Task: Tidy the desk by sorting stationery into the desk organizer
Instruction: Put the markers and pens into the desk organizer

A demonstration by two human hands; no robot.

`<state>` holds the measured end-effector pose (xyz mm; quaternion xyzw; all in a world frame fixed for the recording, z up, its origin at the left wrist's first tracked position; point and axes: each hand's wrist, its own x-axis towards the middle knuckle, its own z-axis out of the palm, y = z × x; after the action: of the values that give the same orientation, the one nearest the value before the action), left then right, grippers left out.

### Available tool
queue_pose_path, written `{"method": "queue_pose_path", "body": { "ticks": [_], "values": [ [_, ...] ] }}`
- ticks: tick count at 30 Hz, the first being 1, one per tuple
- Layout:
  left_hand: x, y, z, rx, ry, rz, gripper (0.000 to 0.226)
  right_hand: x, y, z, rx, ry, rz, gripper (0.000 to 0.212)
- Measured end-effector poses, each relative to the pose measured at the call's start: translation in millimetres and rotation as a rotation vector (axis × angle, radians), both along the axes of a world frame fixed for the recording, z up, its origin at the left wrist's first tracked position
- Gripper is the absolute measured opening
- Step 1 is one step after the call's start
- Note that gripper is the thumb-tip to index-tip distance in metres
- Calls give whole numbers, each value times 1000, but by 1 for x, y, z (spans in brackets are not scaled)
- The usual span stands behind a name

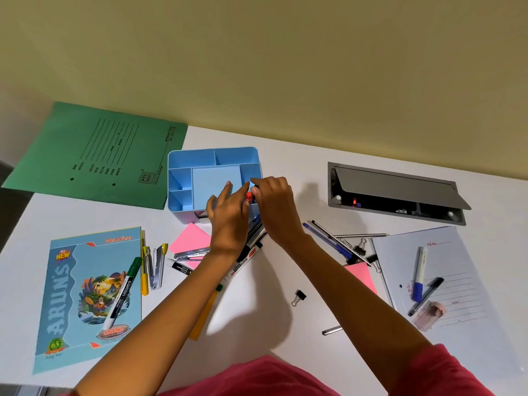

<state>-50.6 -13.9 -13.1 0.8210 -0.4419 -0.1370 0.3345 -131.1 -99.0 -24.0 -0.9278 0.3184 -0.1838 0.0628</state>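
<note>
The right hand (274, 204) closes its grip on a small red item (249, 197), mostly hidden, over the right-front compartment of the organizer (183, 167), likely to drop it in. The left hand (228, 215), grip open with fingers straight, touches the organizer, probably steadying it. Markers (245, 261) wait on the worktop (271, 324) just in front.

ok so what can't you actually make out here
All head view:
- red item: fingers of the left hand and right hand cover most of it; unidentifiable.
- organizer: the right hand hides its near right compartment.
- markers: partly under the left wrist.
- folder: fine print too small to read.
- pen: cut off by the right forearm.
</note>
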Motion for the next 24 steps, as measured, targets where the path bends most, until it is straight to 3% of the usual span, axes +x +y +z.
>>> {"method": "queue_pose_path", "body": {
  "ticks": [3, 6, 10, 14, 18, 24],
  "values": [
    [-1, 2, -1, -2, -61, -25, 43, -5, 3, -1, 94, -17, -48, 49],
    [-4, 3, 1, 39, -98, -59, 47, -16, 16, 11, 195, -321, -149, 55],
    [-5, 5, 1, 92, -123, -65, 49, -34, 31, 16, 373, -553, -381, 28],
    [-6, 5, -3, 100, -122, -48, 54, -52, 47, -6, 393, -444, -449, 21],
    [-10, 12, -3, 60, -11, -19, 59, -63, 62, -28, 445, -273, -311, 21],
    [-5, 24, -14, 10, -10, -88, 64, -68, 75, -47, 426, -79, -156, 28]
  ]
}}
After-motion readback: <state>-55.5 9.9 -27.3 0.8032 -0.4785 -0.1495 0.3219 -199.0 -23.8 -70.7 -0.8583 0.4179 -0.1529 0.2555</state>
